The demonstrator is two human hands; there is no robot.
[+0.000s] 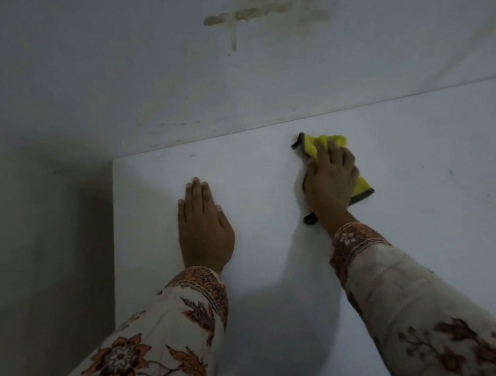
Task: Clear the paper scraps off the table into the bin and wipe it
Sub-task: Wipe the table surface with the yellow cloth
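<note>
A white table (274,272) fills the lower right of the head view. My right hand (331,180) presses a yellow cloth (323,143) with a dark grey edge flat against the tabletop near the far edge. The cloth shows beyond my fingertips and at the right of my palm, and a small black loop of it sticks out by my wrist. My left hand (203,227) rests flat on the table, fingers straight and together, holding nothing. No paper scraps or bin show in view.
A white wall (119,65) stands right behind the table, with a yellowish stain (260,13) high up. The table's left edge (114,238) drops to a dim floor. A few small dark specks mark the tabletop at the right.
</note>
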